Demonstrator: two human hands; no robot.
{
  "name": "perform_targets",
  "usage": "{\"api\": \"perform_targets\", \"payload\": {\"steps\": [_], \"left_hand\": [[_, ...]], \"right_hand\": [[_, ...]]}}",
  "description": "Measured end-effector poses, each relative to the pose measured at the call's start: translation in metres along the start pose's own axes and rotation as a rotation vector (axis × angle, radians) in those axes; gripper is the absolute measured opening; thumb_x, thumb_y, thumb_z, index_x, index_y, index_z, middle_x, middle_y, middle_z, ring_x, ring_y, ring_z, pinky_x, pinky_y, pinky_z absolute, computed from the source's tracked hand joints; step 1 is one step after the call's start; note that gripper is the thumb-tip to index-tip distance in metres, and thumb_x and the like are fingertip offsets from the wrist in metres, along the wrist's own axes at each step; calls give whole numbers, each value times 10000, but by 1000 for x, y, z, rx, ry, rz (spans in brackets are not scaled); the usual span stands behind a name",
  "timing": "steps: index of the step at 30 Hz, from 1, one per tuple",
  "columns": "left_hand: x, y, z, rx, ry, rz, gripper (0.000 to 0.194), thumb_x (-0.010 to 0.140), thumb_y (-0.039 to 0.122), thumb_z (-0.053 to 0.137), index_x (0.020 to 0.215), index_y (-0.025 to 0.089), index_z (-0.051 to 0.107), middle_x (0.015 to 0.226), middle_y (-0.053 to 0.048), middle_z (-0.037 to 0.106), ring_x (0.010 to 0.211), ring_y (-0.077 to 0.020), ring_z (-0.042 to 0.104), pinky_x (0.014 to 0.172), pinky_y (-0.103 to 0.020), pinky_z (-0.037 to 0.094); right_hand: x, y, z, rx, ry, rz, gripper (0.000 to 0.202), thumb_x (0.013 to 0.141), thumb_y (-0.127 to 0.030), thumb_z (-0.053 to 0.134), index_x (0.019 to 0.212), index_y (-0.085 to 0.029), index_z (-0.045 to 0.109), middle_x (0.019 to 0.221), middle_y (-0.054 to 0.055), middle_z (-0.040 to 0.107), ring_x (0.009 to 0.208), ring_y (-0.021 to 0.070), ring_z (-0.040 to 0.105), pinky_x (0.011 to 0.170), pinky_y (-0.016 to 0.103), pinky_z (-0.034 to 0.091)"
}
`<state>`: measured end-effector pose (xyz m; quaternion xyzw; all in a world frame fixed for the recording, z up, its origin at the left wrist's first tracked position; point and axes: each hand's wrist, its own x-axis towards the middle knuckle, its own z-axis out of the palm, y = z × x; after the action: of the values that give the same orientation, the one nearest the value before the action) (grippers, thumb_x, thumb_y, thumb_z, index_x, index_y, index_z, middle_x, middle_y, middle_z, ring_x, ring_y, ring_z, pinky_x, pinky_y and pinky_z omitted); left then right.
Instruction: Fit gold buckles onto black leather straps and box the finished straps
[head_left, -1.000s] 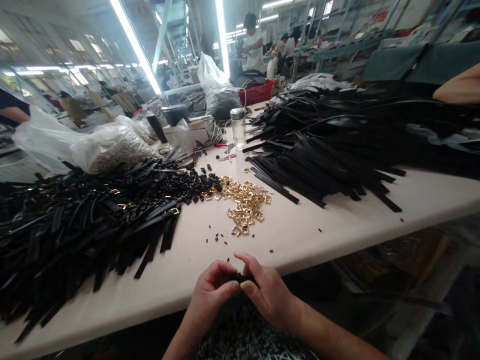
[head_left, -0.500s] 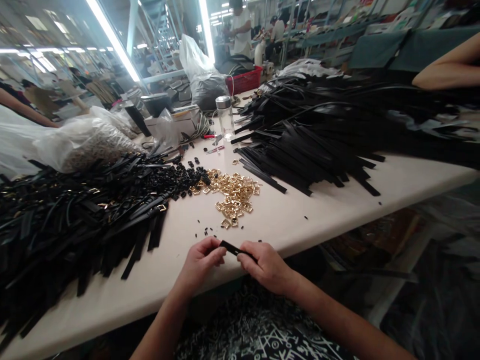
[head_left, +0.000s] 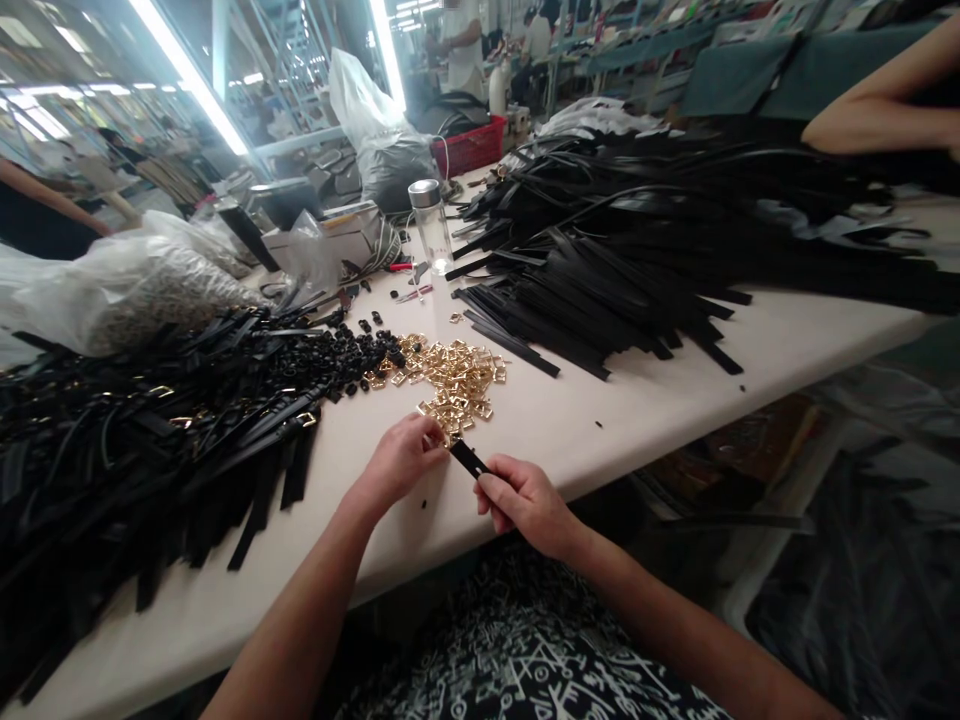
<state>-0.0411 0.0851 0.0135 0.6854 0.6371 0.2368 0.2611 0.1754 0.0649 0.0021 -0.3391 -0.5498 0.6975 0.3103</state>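
My right hand (head_left: 525, 500) pinches a short black strap (head_left: 469, 460) whose free end points up and left. Close to that end, my left hand (head_left: 405, 458) has its fingers drawn together at the near edge of the gold buckles (head_left: 459, 375); what its fingertips hold, if anything, is too small to make out. Small black loops (head_left: 367, 350) lie left of the buckles. A large heap of black straps with buckles (head_left: 187, 430) covers the left side, and long plain black straps (head_left: 585, 290) are fanned out at the right.
A glass bottle (head_left: 431, 230) stands behind the buckles, with a red basket (head_left: 480, 145) and a filled plastic bag (head_left: 382, 140) farther back. Another plastic bag (head_left: 127, 285) lies at left. A person's arm (head_left: 885, 110) rests at upper right. The table edge (head_left: 645, 450) runs diagonally.
My left hand has moved forward off the strap to the near edge of the buckles. My right hand still holds the strap, a little farther forward. The view has shifted slightly.
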Motion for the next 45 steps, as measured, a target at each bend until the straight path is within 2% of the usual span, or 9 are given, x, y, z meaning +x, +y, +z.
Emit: {"api": "perform_targets", "payload": {"steps": [3,10,16,20,25,31,36,40,45], "left_hand": [[-3,1,0,-90,54,-65,12,760,197,666,754,194,655,732,6,618,606,-126,557,595,-247,421],[-30,1,0,-680,109,-295,258,741,403,753,711,159,675,613,-2,622,560,-106,524,556,-217,418],[-61,19,13,-1184,219,-441,352,656,411,852,673,145,624,534,49,516,465,-40,407,443,-148,309],[-72,32,19,-1322,299,-484,414,559,414,911,667,141,619,561,46,534,471,-38,434,432,-136,330],[-86,32,16,-1244,286,-408,347,666,417,854,697,147,638,584,31,571,491,-43,448,465,-143,363],[-97,32,-4,-662,257,-184,178,798,314,747,922,189,721,860,-30,717,748,-140,622,699,-242,492],[-95,45,-24,-288,265,11,76,832,252,694,855,230,763,772,-22,696,679,-151,589,651,-251,452],[-95,52,-31,-298,321,9,52,801,251,729,802,242,781,755,-37,693,685,-165,598,650,-250,453],[-98,45,-29,-634,348,-196,134,738,308,789,816,203,760,693,-27,685,623,-157,598,607,-254,483]], "right_hand": [[0,0,-1,29,7,4,275,908,-401,532,772,-163,557,667,-15,603,439,57,490,433,186,373],[4,-1,1,67,48,5,302,903,-434,542,784,-158,571,678,-7,620,440,54,481,435,192,360],[16,-7,23,118,22,24,244,794,-362,666,926,-166,610,686,-41,606,417,45,443,406,191,339],[19,-12,41,96,-29,10,192,787,-346,651,824,-168,589,636,-53,563,416,44,432,395,186,329],[18,-14,46,38,-23,-22,182,807,-347,620,824,-169,585,649,-43,564,437,60,449,412,200,345],[14,-24,34,-498,-19,-248,90,842,-231,593,787,-166,621,649,-28,558,596,101,489,556,228,365],[13,-35,34,-665,-64,-330,88,884,-226,577,855,-169,637,721,-3,612,658,125,527,622,251,378],[14,-36,33,-589,-64,-334,170,927,-330,572,862,-183,629,712,-6,597,665,131,531,625,252,392],[14,-29,28,-353,6,-228,240,993,-357,437,954,-195,610,711,-28,605,485,82,487,529,229,408]]}}
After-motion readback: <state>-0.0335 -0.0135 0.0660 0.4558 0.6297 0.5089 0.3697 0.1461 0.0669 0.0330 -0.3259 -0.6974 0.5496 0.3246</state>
